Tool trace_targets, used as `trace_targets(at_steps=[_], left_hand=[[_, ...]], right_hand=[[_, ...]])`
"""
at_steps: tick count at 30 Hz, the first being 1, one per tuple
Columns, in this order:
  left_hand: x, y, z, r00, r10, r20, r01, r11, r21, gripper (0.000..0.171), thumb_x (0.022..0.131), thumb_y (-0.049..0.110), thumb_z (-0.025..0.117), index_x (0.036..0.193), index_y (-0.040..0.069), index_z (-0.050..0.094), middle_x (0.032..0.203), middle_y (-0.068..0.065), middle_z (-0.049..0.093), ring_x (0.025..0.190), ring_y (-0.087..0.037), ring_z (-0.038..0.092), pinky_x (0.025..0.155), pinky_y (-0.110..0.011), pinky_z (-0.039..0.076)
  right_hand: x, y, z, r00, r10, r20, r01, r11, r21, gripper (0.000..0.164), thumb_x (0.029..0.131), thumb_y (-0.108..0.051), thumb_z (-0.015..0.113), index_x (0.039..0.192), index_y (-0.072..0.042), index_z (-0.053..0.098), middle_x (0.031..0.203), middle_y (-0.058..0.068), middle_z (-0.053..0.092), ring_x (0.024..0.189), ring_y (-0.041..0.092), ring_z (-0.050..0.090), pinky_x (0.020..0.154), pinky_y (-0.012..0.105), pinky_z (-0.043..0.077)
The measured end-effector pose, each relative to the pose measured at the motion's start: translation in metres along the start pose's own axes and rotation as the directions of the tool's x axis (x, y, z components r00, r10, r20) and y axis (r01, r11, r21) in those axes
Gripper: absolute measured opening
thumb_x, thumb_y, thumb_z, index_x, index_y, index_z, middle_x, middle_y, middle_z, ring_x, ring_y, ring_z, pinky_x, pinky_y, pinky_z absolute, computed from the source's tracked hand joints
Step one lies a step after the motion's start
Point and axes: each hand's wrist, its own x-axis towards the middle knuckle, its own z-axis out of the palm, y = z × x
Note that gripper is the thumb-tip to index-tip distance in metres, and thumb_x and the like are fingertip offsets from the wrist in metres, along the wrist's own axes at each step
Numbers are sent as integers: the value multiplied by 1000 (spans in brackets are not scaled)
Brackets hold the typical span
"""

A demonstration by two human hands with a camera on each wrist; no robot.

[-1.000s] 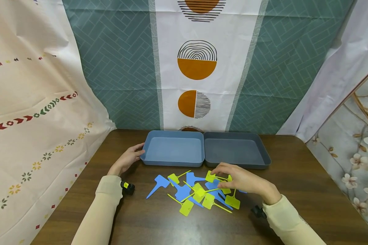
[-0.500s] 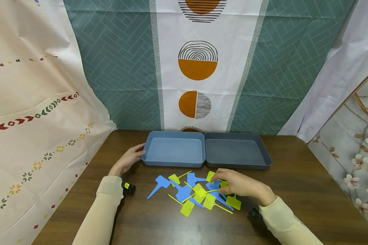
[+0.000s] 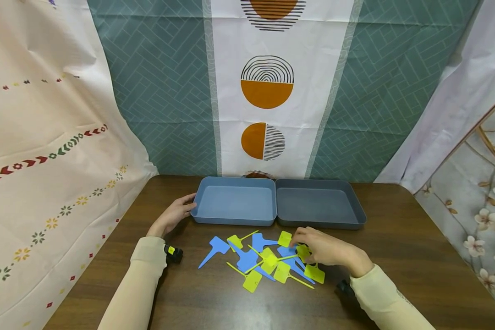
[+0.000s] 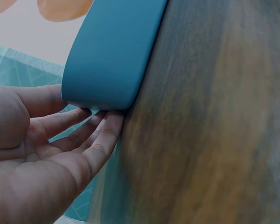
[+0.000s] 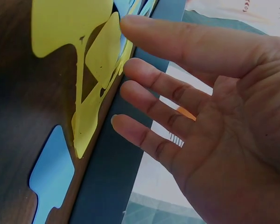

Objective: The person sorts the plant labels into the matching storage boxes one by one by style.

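My left hand (image 3: 174, 215) rests at the left end of a blue-grey tray (image 3: 233, 221). In the left wrist view its thumb lies at the rim and loosely bent fingers (image 4: 105, 135) touch the outer end wall. My right hand (image 3: 327, 247) is low over the right side of a scatter of plastic T-shaped plant labels, some yellow (image 3: 284, 239), some blue (image 3: 247, 259). In the right wrist view the thumb tip is right at the corner of a yellow label (image 5: 102, 49), with three fingers loosely spread. The index finger is mostly hidden behind the thumb.
A dark grey tray (image 3: 319, 223) stands against the right end of the blue-grey one, at the back of the brown wooden table (image 3: 214, 302). Patterned cloths (image 3: 169, 91) hang behind and at both sides. Small black cameras (image 3: 173, 253) sit at the wrists.
My right hand has lowered toward the labels and shifted slightly, uncovering more of the yellow label at its left. The left hand stays at the tray.
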Motion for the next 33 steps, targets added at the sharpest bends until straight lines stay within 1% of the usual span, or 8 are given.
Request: trace_targets(at_steps=[8,15,19,24,28,33], left_hand=[[0,0,1,1000,0,-2,0,1000,-2,58,112,7,39,163,-8,15,167,-32,19,152,-46,27,124,-59,24],[-1,0,2,1000,-8,-8,8,1000,-1,58,112,7,40,163,-8,16,166,-32,20,151,-46,27,124,-59,24],[-1,1,2,1000,-1,-8,1,1000,-4,57,112,6,39,163,-8,16,166,-32,20,151,-46,28,124,-59,24],[-2,3,2,1000,-3,-8,3,1000,5,58,112,8,40,163,-8,16,167,-31,19,152,-46,26,124,-59,24],[-2,4,2,1000,4,-4,-4,1000,7,58,112,7,39,162,-9,15,166,-33,19,152,-47,26,123,-59,24],[-3,4,2,1000,4,-5,-4,1000,8,58,112,7,39,162,-9,15,166,-32,20,151,-47,27,123,-59,25]], right_hand=[[0,6,4,1000,-11,-4,11,1000,-19,42,84,10,77,116,-16,72,121,-3,57,113,23,53,92,39,53],[1,10,7,999,-30,-17,30,999,-33,37,84,-1,85,115,-16,72,115,-5,56,104,17,51,87,34,52],[1,11,6,999,-21,-24,20,999,-34,37,83,-4,87,115,-16,72,112,-6,56,100,16,50,85,33,52],[2,11,6,1000,-14,-26,14,1000,-1,36,84,-4,86,115,-17,72,109,-6,55,96,15,50,82,32,51],[3,12,5,999,-15,-35,17,999,51,35,86,0,83,115,-15,73,106,-6,53,92,13,51,79,29,51],[5,15,6,997,-37,-67,44,995,93,30,87,8,78,107,-14,74,101,-6,54,87,12,53,76,26,52]])
